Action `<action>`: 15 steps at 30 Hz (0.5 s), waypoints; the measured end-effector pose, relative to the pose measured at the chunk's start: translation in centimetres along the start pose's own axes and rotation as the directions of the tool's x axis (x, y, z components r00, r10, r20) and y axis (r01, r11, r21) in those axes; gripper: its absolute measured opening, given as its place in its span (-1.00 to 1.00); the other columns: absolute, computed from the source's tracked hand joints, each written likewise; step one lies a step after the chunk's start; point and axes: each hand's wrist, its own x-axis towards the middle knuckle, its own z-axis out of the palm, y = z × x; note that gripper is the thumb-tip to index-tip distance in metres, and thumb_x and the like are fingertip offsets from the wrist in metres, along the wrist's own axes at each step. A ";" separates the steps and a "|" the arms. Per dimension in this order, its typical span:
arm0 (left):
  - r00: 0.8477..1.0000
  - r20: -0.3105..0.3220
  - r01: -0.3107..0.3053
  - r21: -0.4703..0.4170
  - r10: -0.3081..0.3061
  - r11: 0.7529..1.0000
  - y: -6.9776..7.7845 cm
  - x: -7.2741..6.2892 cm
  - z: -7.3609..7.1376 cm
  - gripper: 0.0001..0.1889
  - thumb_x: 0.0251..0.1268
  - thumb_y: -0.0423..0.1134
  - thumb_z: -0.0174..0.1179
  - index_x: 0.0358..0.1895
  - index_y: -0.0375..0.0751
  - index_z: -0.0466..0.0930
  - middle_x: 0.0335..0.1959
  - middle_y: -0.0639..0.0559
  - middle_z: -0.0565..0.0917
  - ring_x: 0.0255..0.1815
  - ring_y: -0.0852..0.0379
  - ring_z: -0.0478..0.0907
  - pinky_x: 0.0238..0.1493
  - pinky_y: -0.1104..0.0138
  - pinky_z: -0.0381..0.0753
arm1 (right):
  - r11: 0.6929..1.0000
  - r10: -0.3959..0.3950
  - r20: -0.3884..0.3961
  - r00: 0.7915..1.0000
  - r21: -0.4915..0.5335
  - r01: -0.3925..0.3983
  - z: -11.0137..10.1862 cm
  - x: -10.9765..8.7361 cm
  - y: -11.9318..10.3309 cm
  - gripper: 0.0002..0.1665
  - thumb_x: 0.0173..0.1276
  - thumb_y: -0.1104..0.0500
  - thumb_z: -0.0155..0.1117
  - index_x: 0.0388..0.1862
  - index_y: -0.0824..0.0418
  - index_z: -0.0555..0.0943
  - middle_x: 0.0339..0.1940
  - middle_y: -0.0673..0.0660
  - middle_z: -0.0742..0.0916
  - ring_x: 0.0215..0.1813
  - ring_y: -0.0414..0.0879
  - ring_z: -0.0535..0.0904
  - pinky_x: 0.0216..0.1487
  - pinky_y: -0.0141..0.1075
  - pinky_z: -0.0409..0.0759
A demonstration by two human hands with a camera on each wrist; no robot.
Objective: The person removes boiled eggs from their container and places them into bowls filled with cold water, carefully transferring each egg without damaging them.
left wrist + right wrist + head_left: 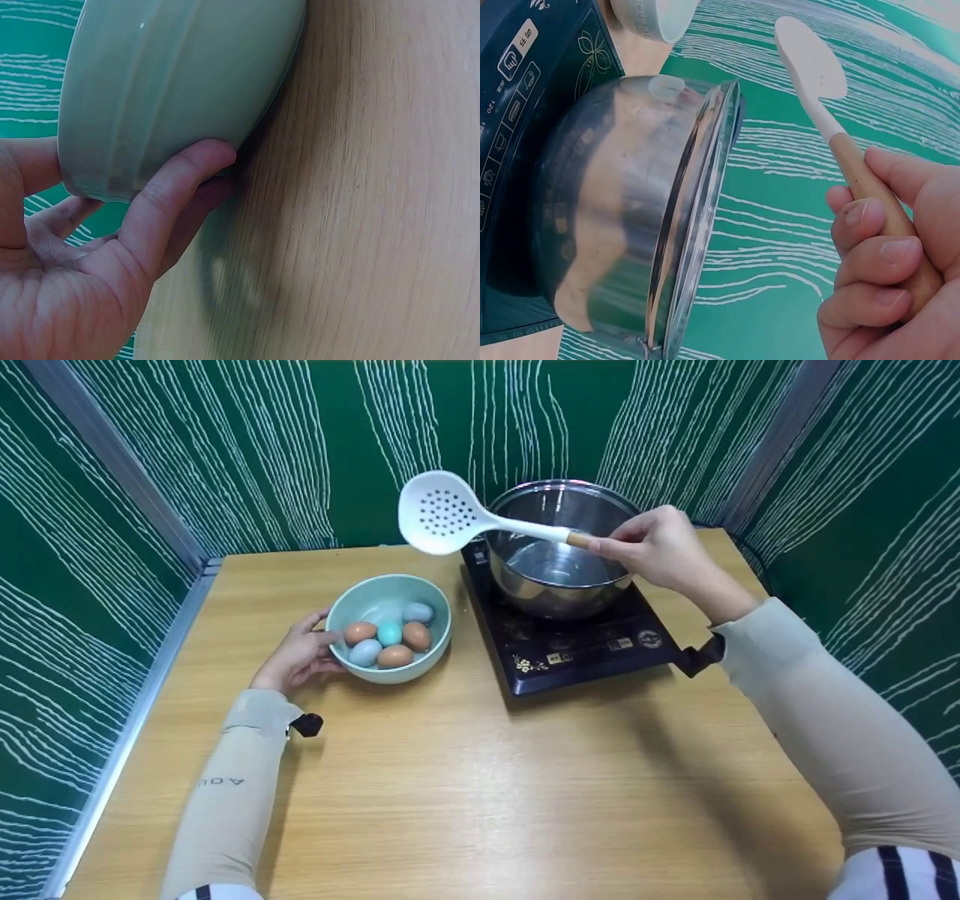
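Note:
My right hand [660, 547] grips the wooden handle [877, 191] of a white slotted skimmer [442, 514], its fingers wrapped round the wood. The skimmer is held above the steel pot [555, 600], its perforated head out past the pot's left side. Inside the pot the metal looks shiny. My left hand [300, 652] holds a pale green bowl [390, 675] by its left side, with fingers against the outer wall [187, 75] and a digit over the rim. Several eggs lie in the bowl: brown ones [395, 657], pale blue ones [365, 652] and a bright turquoise one [389, 632].
Under the pot is a black induction cooker [585, 656] with a printed panel, standing on the wooden table [465, 795] to the right of the bowl. Green panels [375, 457] with white wavy lines enclose the back and sides. A grey metal strip [135, 720] runs along the left edge.

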 end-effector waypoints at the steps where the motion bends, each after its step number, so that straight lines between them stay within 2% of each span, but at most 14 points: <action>1: 1.000 0.001 0.002 0.001 -0.002 1.000 0.0 0.0 0.0 -0.30 0.78 -0.21 -0.04 0.82 0.10 -0.05 0.54 -0.38 0.49 0.00 0.08 0.82 0.17 0.10 0.85 | 1.000 0.009 -0.005 1.000 0.009 -0.009 -0.1 0.0 0.2 -0.46 0.48 -0.18 0.52 -0.09 0.32 0.89 -0.49 -0.02 0.70 -0.37 -0.10 0.50 -0.51 -0.41 0.47; 15: 1.000 0.004 0.010 -0.006 -0.010 1.000 -0.1 0.0 0.0 -0.32 0.79 -0.20 -0.06 0.82 0.12 -0.02 0.53 -0.37 0.50 0.01 0.07 0.82 0.09 0.17 0.87 | 0.990 0.123 -0.052 0.991 0.082 -0.119 -2.4 -0.9 3.5 -0.40 0.49 -0.30 0.44 -0.03 0.23 0.88 -0.51 -0.05 0.64 -0.26 0.01 0.45 -0.50 -0.31 0.41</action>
